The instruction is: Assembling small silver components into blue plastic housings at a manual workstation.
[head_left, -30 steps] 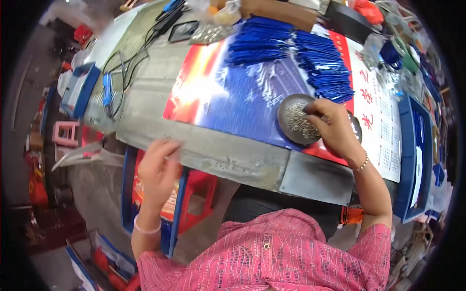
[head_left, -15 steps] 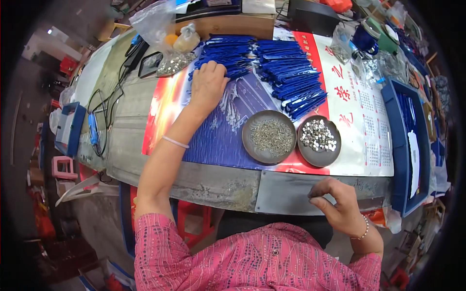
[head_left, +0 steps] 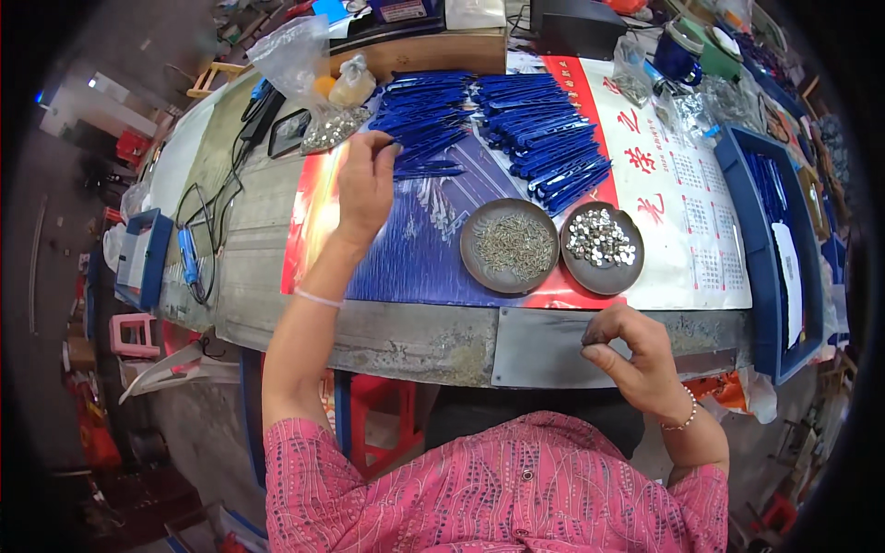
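Note:
My left hand (head_left: 366, 189) is beside the left end of a stack of slim, glossy blue pieces (head_left: 419, 115), its fingers curled and its thumb near the index finger. Whatever lies between those fingers is hidden. A few blue pieces (head_left: 429, 170) lie by the thumb, their left ends behind the hand. A second stack of blue pieces (head_left: 553, 138) fans out to the right. Over the table's front edge, my right hand (head_left: 636, 359) is closed in a pinch with darkened fingertips; anything held is too small to make out. Beyond it stand a dish of small metal pins (head_left: 513, 247) and a dish of shiny round bits (head_left: 601, 238).
A printed poster (head_left: 691, 203) covers much of the grey table (head_left: 249, 267). A blue tray (head_left: 770, 276) stands at the right edge. Clear plastic bags (head_left: 336, 124), a black power strip (head_left: 263, 112) and a blue-handled corded tool (head_left: 189, 255) are at the left. A wooden box (head_left: 442, 53) sits behind.
My left hand has come back from on top of the left stack to its left end, uncovering blue pieces. My right hand keeps its pinch. The whole view has shifted slightly.

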A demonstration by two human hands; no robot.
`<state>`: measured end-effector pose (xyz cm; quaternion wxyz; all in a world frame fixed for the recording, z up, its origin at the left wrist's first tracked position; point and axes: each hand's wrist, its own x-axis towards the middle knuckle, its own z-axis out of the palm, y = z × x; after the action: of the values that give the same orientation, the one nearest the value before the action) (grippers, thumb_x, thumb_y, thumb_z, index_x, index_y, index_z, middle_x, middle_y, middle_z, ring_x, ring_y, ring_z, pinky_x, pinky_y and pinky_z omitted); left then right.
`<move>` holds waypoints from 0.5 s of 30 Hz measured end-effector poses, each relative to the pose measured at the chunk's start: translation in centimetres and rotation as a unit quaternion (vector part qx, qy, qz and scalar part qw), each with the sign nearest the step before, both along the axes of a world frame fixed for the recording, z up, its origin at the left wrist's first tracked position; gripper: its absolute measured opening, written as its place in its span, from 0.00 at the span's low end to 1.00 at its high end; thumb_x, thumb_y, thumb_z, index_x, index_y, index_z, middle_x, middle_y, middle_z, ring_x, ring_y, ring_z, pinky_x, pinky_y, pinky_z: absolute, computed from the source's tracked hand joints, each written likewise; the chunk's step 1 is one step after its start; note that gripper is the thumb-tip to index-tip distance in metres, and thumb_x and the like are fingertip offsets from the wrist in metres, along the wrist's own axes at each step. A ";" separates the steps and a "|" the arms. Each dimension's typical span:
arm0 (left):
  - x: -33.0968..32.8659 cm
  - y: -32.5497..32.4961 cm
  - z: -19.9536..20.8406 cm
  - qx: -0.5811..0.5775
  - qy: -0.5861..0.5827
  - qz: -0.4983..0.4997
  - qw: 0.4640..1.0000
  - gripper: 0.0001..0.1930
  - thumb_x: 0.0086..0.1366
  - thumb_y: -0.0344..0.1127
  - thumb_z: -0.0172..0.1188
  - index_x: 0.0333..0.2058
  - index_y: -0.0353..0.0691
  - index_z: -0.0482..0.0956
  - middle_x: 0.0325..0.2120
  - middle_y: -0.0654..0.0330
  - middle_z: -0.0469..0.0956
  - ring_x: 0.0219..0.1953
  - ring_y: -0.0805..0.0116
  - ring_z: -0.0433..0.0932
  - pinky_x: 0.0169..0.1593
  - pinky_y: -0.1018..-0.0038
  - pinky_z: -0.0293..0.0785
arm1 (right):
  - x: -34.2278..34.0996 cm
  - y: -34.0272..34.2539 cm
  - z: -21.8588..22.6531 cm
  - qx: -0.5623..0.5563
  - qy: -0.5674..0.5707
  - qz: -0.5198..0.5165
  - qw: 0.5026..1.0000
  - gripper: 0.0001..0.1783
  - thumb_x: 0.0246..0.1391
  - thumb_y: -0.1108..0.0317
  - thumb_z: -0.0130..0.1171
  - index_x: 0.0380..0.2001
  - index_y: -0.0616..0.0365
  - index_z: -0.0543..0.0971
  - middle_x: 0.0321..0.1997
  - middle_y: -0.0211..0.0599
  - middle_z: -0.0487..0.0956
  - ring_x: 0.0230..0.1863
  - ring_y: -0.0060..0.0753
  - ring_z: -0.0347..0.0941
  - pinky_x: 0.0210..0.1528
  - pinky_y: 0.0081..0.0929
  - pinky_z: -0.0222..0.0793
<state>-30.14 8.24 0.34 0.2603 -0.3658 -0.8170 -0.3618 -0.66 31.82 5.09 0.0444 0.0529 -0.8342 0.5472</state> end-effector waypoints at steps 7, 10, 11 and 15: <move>13.0 0.1 3.7 0.111 -0.241 -0.097 0.959 0.06 0.59 0.24 0.57 0.36 0.33 0.73 0.28 0.54 0.76 0.28 0.69 0.77 0.33 0.77 0.72 | -1.0 0.0 0.6 -0.086 -0.064 0.012 0.994 0.05 0.56 0.75 0.52 0.31 0.69 0.72 0.34 0.39 0.73 0.33 0.24 0.70 0.35 0.20 0.69; 17.0 0.1 4.2 0.026 -0.128 -0.225 0.966 0.11 0.54 0.22 0.62 0.37 0.34 0.73 0.32 0.54 0.76 0.33 0.65 0.76 0.36 0.76 0.73 | -2.3 -1.0 1.6 -0.148 -0.088 0.034 0.985 0.07 0.57 0.73 0.52 0.32 0.67 0.73 0.34 0.37 0.73 0.33 0.23 0.70 0.35 0.20 0.69; 18.0 0.1 4.3 -0.004 -0.088 -0.250 0.964 0.13 0.49 0.21 0.64 0.35 0.34 0.74 0.31 0.52 0.76 0.31 0.62 0.76 0.33 0.74 0.74 | -2.6 -1.1 1.8 -0.150 -0.100 0.030 0.983 0.07 0.57 0.73 0.52 0.32 0.67 0.73 0.34 0.37 0.73 0.33 0.23 0.70 0.35 0.20 0.69; 19.5 0.0 3.4 -0.020 0.003 -0.311 0.950 0.13 0.44 0.23 0.63 0.32 0.30 0.75 0.30 0.51 0.75 0.27 0.60 0.77 0.26 0.71 0.74 | -3.4 -1.4 1.6 -0.128 -0.112 0.124 0.977 0.08 0.58 0.70 0.53 0.31 0.65 0.72 0.31 0.34 0.72 0.31 0.23 0.68 0.34 0.21 0.66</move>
<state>-10.68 8.28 3.73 0.1303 -0.6079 -0.6688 -0.4076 -4.10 30.39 6.74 -0.1115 0.0882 -0.7435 0.6534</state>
